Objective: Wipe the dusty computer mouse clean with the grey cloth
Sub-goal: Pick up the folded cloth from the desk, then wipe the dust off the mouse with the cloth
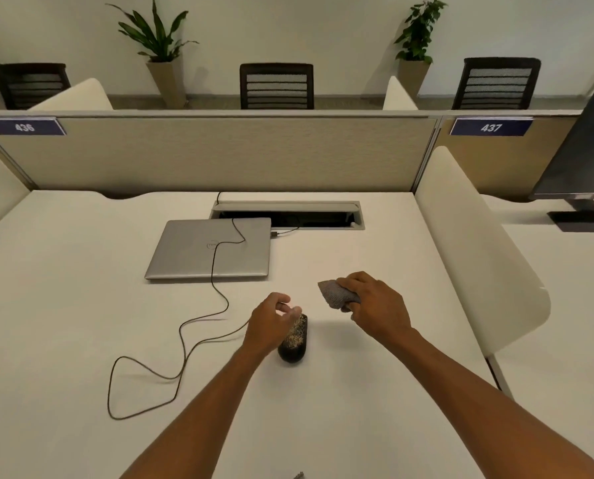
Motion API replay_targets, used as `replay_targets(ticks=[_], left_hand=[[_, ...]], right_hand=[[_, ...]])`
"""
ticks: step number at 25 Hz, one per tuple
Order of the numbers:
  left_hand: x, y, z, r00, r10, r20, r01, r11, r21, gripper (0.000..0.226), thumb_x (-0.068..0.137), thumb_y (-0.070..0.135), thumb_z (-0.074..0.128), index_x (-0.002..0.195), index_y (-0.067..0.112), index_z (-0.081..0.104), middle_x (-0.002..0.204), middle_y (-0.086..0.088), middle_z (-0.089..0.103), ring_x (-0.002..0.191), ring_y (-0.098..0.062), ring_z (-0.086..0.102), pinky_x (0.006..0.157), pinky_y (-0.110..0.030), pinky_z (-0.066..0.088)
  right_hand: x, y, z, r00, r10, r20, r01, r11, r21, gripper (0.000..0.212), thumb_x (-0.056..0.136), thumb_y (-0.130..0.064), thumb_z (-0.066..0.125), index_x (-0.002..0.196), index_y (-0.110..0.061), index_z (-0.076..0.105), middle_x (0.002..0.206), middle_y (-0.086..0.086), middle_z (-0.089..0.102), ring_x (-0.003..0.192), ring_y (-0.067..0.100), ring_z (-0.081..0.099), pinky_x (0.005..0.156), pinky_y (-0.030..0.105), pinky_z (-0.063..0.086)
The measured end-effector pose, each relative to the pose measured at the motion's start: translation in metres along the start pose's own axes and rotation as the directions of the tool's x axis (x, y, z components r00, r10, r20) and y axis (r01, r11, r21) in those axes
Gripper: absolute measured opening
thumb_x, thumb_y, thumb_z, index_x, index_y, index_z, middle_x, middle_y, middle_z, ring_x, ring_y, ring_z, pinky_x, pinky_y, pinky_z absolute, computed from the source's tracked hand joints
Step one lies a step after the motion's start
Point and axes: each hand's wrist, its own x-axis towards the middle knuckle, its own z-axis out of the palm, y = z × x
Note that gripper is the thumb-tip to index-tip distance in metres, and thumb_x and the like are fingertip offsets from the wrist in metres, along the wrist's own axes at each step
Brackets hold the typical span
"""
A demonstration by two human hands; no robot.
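Note:
A black computer mouse (295, 344) lies on the white desk (64, 305), its top speckled with pale dust. My left hand (269, 323) hovers over the mouse's left side with curled, parted fingers, covering part of it; whether it touches the mouse is unclear. My right hand (375, 304) is a little to the right and farther back, shut on a bunched grey cloth (337, 293) that sticks out to the left of the fingers, clear of the mouse.
The mouse's dark cable (185, 335) loops over the desk to the left and runs across a closed silver laptop (209, 248) into an open cable slot (288, 216). White side dividers (475, 250) flank the desk. A monitor (586, 150) stands at far right.

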Motion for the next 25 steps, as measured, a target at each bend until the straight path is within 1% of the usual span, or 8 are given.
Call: replay_targets(ticks=[4,9,12,14,16,18,21,25], left_hand=[[-0.032,-0.046,0.024,0.988,0.069,-0.137,-0.057,0.994,0.094,0.051,0.079,0.034,0.077,0.124,0.025,0.055,0.109,0.009,0.055,0.092,-0.014,0.057,0.079,-0.028,0.048],[-0.048,-0.063,0.047,0.961,0.111,-0.253,-0.066,0.981,0.181,0.076,0.072,0.048,0.078,0.134,0.017,0.049,0.12,0.002,0.052,0.109,-0.021,0.054,0.09,-0.04,0.049],[-0.049,-0.066,0.056,0.944,0.095,-0.315,-0.016,0.97,0.244,0.082,0.067,0.054,0.081,0.133,0.016,0.05,0.118,0.001,0.052,0.109,-0.023,0.054,0.089,-0.042,0.048],[-0.051,-0.067,0.061,0.931,0.089,-0.355,0.008,0.965,0.264,0.083,0.064,0.056,0.082,0.13,0.016,0.051,0.116,0.001,0.052,0.108,-0.023,0.054,0.089,-0.041,0.045],[-0.051,-0.07,0.067,0.916,0.095,-0.389,0.019,0.96,0.28,0.082,0.062,0.057,0.082,0.127,0.016,0.053,0.113,0.001,0.053,0.107,-0.023,0.054,0.088,-0.04,0.043],[-0.053,-0.073,0.07,0.909,0.11,-0.403,0.022,0.95,0.31,0.079,0.064,0.06,0.079,0.126,0.017,0.054,0.11,0.002,0.054,0.105,-0.022,0.053,0.087,-0.039,0.042],[-0.054,-0.074,0.074,0.903,0.122,-0.412,0.033,0.937,0.348,0.077,0.068,0.064,0.072,0.127,0.018,0.053,0.108,0.004,0.053,0.102,-0.02,0.052,0.087,-0.037,0.04],[-0.052,-0.075,0.076,0.892,0.133,-0.432,0.022,0.942,0.335,0.074,0.067,0.06,0.074,0.123,0.017,0.054,0.108,0.004,0.054,0.102,-0.018,0.052,0.089,-0.037,0.041]], right_hand=[[0.003,0.005,0.028,0.998,-0.038,0.046,0.045,0.986,-0.162,0.059,0.088,-0.014,0.053,0.141,-0.04,0.047,0.116,-0.005,0.058,0.079,0.026,0.053,0.065,0.035,0.048],[0.008,0.006,0.051,0.993,-0.109,-0.044,0.099,0.975,-0.199,0.05,0.082,-0.002,0.052,0.121,-0.03,0.065,0.1,0.003,0.059,0.065,0.025,0.042,0.057,0.031,0.033],[0.012,0.004,0.059,0.992,-0.128,-0.015,0.118,0.948,-0.296,0.038,0.087,-0.009,0.055,0.12,-0.027,0.062,0.106,0.003,0.058,0.075,0.026,0.049,0.062,0.033,0.035],[0.013,0.001,0.065,0.993,-0.117,0.034,0.121,0.938,-0.324,0.031,0.092,-0.029,0.058,0.123,-0.03,0.059,0.113,0.001,0.057,0.085,0.027,0.052,0.066,0.034,0.036],[0.011,-0.002,0.074,0.993,-0.077,0.094,0.103,0.944,-0.314,0.038,0.091,-0.053,0.054,0.121,-0.032,0.059,0.113,0.0,0.056,0.09,0.028,0.053,0.07,0.035,0.039],[0.006,-0.002,0.084,0.992,-0.062,0.112,0.095,0.942,-0.322,0.046,0.09,-0.063,0.047,0.119,-0.031,0.061,0.113,0.002,0.058,0.099,0.032,0.054,0.08,0.041,0.04],[0.013,0.001,0.09,0.988,-0.084,0.13,0.125,0.929,-0.349,0.047,0.091,-0.059,0.047,0.123,-0.027,0.061,0.123,0.003,0.062,0.126,0.038,0.046,0.101,0.053,0.032],[0.026,0.003,0.088,0.975,-0.102,0.196,0.155,0.947,-0.28,0.039,0.092,-0.049,0.049,0.123,-0.028,0.057,0.115,0.0,0.063,0.104,0.029,0.054,0.083,0.04,0.042]])
